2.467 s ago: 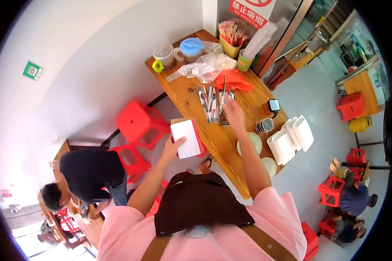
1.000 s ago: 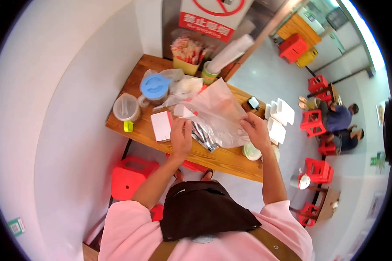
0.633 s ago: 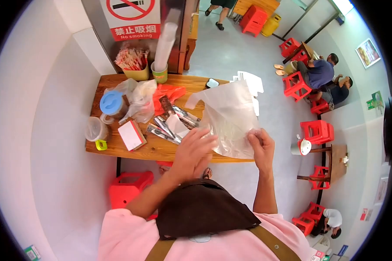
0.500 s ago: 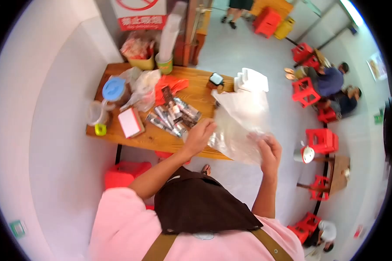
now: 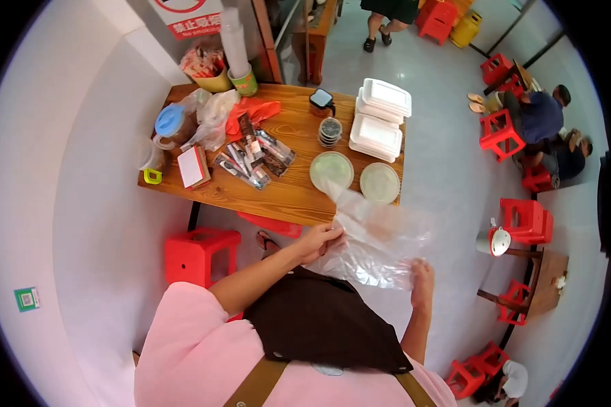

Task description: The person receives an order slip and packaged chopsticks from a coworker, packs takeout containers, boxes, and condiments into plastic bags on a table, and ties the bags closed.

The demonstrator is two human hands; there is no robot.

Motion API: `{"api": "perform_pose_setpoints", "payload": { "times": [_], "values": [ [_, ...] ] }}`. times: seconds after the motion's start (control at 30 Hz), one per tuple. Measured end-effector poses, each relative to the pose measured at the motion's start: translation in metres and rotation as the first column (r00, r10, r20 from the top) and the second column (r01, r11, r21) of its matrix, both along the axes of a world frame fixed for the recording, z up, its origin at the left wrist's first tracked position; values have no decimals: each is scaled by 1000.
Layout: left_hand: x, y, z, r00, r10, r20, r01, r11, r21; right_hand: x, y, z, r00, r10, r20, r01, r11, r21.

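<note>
A clear plastic bag (image 5: 377, 237) is stretched between my two hands, just past the table's near edge. My left hand (image 5: 321, 242) pinches its left side. At its lower right, my right hand (image 5: 422, 281) is closed on the plastic. Behind the bag, two round lidded containers, one greenish (image 5: 331, 169) and one paler (image 5: 379, 182), stand on the wooden table (image 5: 299, 197). The bag's upper edge overlaps the greenish one. Stacked white lidded boxes (image 5: 376, 136) and a small stack of dark-filled cups (image 5: 330, 131) are farther back.
Wrapped utensil packets (image 5: 254, 159), a red-edged box (image 5: 194, 167), a blue-lidded jug (image 5: 172, 123) and a red bag (image 5: 251, 112) crowd the table's left side. A red stool (image 5: 200, 254) stands below. Seated people (image 5: 540, 117) and red stools are at right; another person stands at the back.
The bag has come down and toward me, between both hands, uncovering the round containers and white boxes. My view has shifted. The person at the back shows more fully.
</note>
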State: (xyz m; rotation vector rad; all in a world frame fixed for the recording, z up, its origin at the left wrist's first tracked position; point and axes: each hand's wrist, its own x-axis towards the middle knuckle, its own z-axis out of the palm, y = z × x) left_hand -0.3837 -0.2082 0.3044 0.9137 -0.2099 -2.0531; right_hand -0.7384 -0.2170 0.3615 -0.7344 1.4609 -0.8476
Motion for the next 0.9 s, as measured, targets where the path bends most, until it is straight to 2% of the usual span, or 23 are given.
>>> {"api": "perform_pose_setpoints", "payload": {
  "times": [0.07, 0.1, 0.17, 0.23, 0.27, 0.3, 0.33, 0.37, 0.4, 0.43, 0.53, 0.57, 0.67, 0.7, 0.73, 0.8, 0.83, 0.87, 0.9],
  "values": [
    [1, 12, 2, 992, -66, 110, 62, 997, 40, -13, 11, -22, 971, 164, -173, -135, 977, 166],
    [5, 14, 10, 973, -76, 217, 76, 997, 11, -14, 15, -36, 909, 206, -362, -192, 979, 73],
    [12, 21, 35, 905, -76, 418, 102, 994, -38, -8, 26, -59, 681, 213, -701, -353, 934, -59],
    [20, 26, 41, 861, -17, 507, 86, 990, -112, 23, 15, -48, 691, 148, -708, -374, 911, -175],
    [23, 27, 43, 835, 14, 551, 82, 985, -149, 47, 8, -30, 804, 285, -521, -418, 895, -154],
    [23, 29, 45, 807, 35, 589, 83, 981, -173, 73, 1, -7, 863, 405, -303, -462, 874, -148],
    [20, 29, 46, 789, 40, 614, 82, 982, -170, 99, -5, 13, 821, 553, -144, -563, 826, -38],
    [14, 31, 47, 771, 48, 635, 78, 983, -168, 124, -5, 23, 796, 605, 3, -605, 795, -44],
    [10, 34, 47, 752, 57, 656, 69, 984, -165, 149, -4, 34, 780, 621, 77, -618, 784, -58],
    [10, 35, 41, 744, 23, 668, 149, 969, -198, 165, -4, 41, 758, 635, 149, -632, 772, -73],
    [13, 39, 45, 849, 122, 514, -53, 988, -147, 189, -5, 11, 745, 628, 226, -603, 778, -175],
    [19, 41, 50, 850, 160, 502, -108, 985, -131, 194, -5, -4, 754, 596, 278, -576, 802, -159],
    [73, 56, 22, 730, 79, 678, 42, 986, -161, 212, -11, -6, 797, 230, 559, -312, 949, 53],
    [99, 57, 25, 478, 0, 878, 166, 982, -91, 218, -18, -8, 749, 163, 642, -278, 957, 80],
    [127, 60, 28, 170, -64, 983, 262, 965, 18, 220, -25, -13, 692, 91, 716, -244, 963, 113],
    [181, 72, 9, -204, -137, 969, 220, 958, 182, 224, -43, -20, 551, -63, 832, -166, 969, 183],
    [209, 82, 4, -249, -161, 955, 150, 968, 202, 229, -53, -18, 536, -81, 840, -171, 964, 202],
    [238, 83, -1, -282, -180, 943, 97, 972, 214, 248, -59, -9, 610, -55, 790, -169, 966, 197],
    [248, 83, 2, -241, -127, 962, 135, 977, 163, 263, -61, 2, 673, -23, 739, -185, 962, 198]
  ]
}}
